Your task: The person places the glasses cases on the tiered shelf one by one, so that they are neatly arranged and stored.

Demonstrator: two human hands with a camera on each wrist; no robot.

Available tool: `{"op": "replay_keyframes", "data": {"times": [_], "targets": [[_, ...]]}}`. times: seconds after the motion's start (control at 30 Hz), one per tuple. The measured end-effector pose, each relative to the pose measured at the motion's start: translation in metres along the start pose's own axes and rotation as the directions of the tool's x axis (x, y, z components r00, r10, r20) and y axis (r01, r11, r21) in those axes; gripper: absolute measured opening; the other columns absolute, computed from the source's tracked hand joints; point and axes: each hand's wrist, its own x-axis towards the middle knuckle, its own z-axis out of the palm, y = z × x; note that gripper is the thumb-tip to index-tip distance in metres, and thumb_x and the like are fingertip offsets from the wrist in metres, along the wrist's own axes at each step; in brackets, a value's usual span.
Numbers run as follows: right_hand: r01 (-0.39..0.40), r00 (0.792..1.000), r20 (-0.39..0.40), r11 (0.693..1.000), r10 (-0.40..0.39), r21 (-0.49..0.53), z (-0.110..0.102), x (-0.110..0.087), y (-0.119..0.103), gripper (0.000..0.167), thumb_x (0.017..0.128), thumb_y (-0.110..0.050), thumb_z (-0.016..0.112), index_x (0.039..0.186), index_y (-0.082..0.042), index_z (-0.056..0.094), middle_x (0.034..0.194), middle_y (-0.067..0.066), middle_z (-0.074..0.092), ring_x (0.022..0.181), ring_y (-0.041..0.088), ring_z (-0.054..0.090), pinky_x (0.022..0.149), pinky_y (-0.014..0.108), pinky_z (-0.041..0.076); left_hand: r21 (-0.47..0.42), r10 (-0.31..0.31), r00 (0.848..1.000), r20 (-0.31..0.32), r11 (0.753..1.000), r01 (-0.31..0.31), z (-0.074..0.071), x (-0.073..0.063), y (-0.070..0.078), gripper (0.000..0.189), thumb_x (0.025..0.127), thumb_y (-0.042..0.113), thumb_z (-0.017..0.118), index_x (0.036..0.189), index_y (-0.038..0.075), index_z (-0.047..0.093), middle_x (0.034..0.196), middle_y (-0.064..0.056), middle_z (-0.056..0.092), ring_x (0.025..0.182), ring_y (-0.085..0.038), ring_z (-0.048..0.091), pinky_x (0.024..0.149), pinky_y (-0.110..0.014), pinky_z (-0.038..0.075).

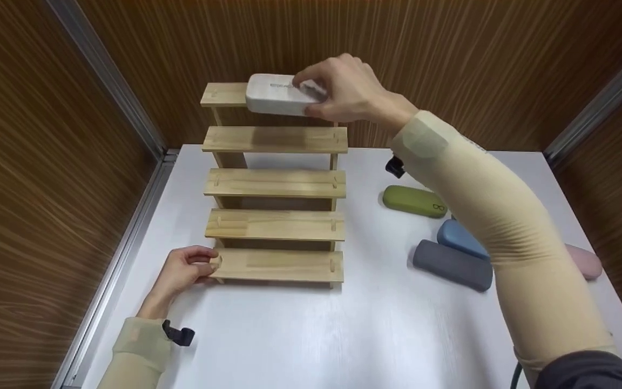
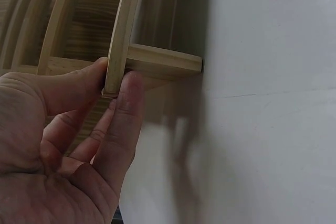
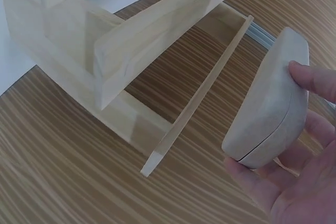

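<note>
The white case (image 1: 276,96) is held up over the top shelf (image 1: 224,94) of the wooden rack (image 1: 268,183); the right wrist view shows a gap between case and shelf. The right grip (image 1: 346,89) is clamped on the case at its right end, thumb and fingers on opposite sides, so the left end hangs unsupported. That hold at 1 end looks like the main weakness: the case could twist or dip, and its far end might knock the shelf edge. The shelf seems narrow for it, so a case put down off-centre could tip over the front or slide off the back towards the wood-grain wall (image 1: 451,43). A thin seam runs along the case; fingers pressing across it might pop the lid.

At the bottom shelf (image 1: 278,265), the left grip (image 1: 181,270) pinches the left end between thumb and fingers. It likely steadies the rack, but only at 1 low corner; a hard push at the top could rock or swing the 5-shelf rack on the smooth table (image 1: 289,335).

Further right, under the reaching arm, lie the green (image 1: 413,201), blue (image 1: 461,237), gray (image 1: 451,265) and pink (image 1: 583,262) cases. A careless drop of the elbow might shove these 4 about.
</note>
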Motion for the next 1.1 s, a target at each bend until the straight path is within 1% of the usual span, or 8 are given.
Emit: {"op": "replay_keyframes", "data": {"times": [0.1,0.2,0.27,0.5,0.6,0.77,0.97,1.1], "targets": [[0.000,1.000,0.012,1.000,0.000,0.006,0.003,0.010,-0.005,0.053,0.096,-0.030,0.083,0.148,-0.026,0.075,0.140,0.009,0.079,0.109,0.026,0.068,0.085,0.032,0.051,-0.008,0.003,1.000,0.006,1.000,-0.003,0.000,0.000,-0.001,0.039,0.095,-0.007,0.080,0.132,-0.015,0.071,0.104,-0.004,0.083,0.086,-0.007,0.076,0.077,-0.025,0.073],[-0.006,1.000,0.015,1.000,0.006,0.017,0.006,0.022,-0.010,0.054,0.096,-0.031,0.082,0.149,-0.026,0.074,0.144,0.008,0.077,0.116,0.026,0.069,0.096,0.037,0.057,-0.009,0.006,1.000,0.004,1.000,-0.006,0.001,-0.001,-0.001,0.040,0.094,-0.006,0.080,0.132,-0.015,0.071,0.109,-0.009,0.084,0.085,-0.007,0.076,0.076,-0.024,0.073],[-0.010,1.000,0.012,0.999,0.010,0.031,0.009,0.030,-0.013,0.055,0.095,-0.031,0.082,0.149,-0.026,0.074,0.146,0.007,0.077,0.117,0.025,0.069,0.099,0.038,0.057,-0.007,0.010,1.000,0.001,1.000,-0.010,0.002,-0.002,0.000,0.039,0.094,-0.006,0.081,0.132,-0.014,0.071,0.112,-0.012,0.084,0.085,-0.007,0.076,0.075,-0.024,0.072],[-0.036,0.999,0.009,0.998,0.035,0.048,0.020,0.052,-0.018,0.055,0.094,-0.032,0.080,0.149,-0.028,0.075,0.142,0.002,0.078,0.111,0.018,0.062,0.089,0.028,0.049,-0.021,0.006,1.000,0.016,1.000,-0.006,0.002,-0.004,-0.001,0.039,0.096,-0.005,0.081,0.132,-0.015,0.071,0.111,-0.009,0.085,0.086,-0.005,0.076,0.075,-0.023,0.072],[-0.048,0.999,0.019,0.998,0.047,0.038,0.024,0.061,-0.022,0.056,0.094,-0.031,0.078,0.150,-0.029,0.074,0.144,0.000,0.076,0.114,0.017,0.062,0.094,0.029,0.052,-0.036,0.004,1.000,0.022,0.999,-0.003,0.002,-0.006,-0.001,0.039,0.096,-0.005,0.080,0.132,-0.015,0.070,0.110,-0.009,0.085,0.087,-0.005,0.076,0.076,-0.023,0.072],[-0.072,0.996,0.060,0.997,0.072,0.006,0.030,0.073,-0.031,0.058,0.097,-0.031,0.075,0.154,-0.030,0.070,0.149,-0.001,0.072,0.125,0.017,0.059,0.110,0.035,0.056,-0.032,0.006,1.000,0.022,0.999,-0.006,0.004,-0.009,0.000,0.038,0.096,-0.005,0.080,0.131,-0.014,0.071,0.113,-0.010,0.085,0.087,-0.006,0.077,0.076,-0.023,0.072],[-0.073,0.994,0.080,0.997,0.075,-0.026,0.035,0.086,-0.041,0.058,0.098,-0.029,0.073,0.156,-0.029,0.068,0.148,0.000,0.072,0.125,0.018,0.061,0.111,0.035,0.057,-0.014,-0.002,1.000,0.013,1.000,0.003,0.004,-0.014,0.001,0.035,0.096,-0.006,0.080,0.129,-0.013,0.073,0.107,-0.005,0.084,0.088,-0.006,0.076,0.077,-0.023,0.072],[-0.071,0.994,0.081,0.997,0.073,-0.034,0.037,0.094,-0.047,0.058,0.098,-0.028,0.073,0.155,-0.029,0.069,0.149,-0.001,0.071,0.127,0.017,0.061,0.111,0.036,0.057,0.005,0.006,1.000,0.008,1.000,-0.006,0.004,-0.018,0.002,0.035,0.095,-0.004,0.080,0.129,-0.013,0.073,0.110,-0.007,0.085,0.088,-0.006,0.076,0.077,-0.023,0.071]]}}
